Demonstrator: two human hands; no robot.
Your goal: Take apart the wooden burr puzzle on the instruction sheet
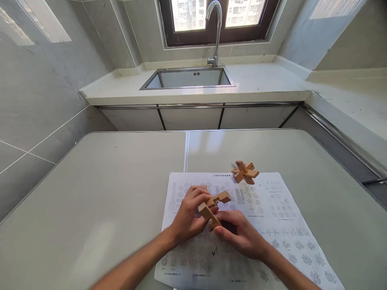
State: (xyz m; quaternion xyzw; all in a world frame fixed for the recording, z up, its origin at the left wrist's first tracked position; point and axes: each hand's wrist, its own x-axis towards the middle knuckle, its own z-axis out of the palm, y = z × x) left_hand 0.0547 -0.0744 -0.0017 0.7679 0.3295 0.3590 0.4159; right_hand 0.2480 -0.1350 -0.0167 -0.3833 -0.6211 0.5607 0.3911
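Note:
Several notched wooden puzzle pieces come together between my two hands. My left hand (191, 211) is closed around one notched wooden puzzle piece (223, 197), which sticks out to the right past the fingers. Across the front of it slants a second wooden piece (205, 211); its lower end is pinched between the thumb and fingers of my right hand (243, 235). How the pieces touch or interlock is partly hidden by my fingers. Beyond my hands sits an assembled wooden burr puzzle (245, 172), its bars crossing like a star, at the top edge of a printed sheet (256, 223).
The sheet, covered in small puzzle diagrams, lies under my hands on a pale table (90, 193) with a seam down its middle. Past the table's far edge is a white counter (260, 80) with a sink (193, 86), a tall faucet (218, 36) and a window above.

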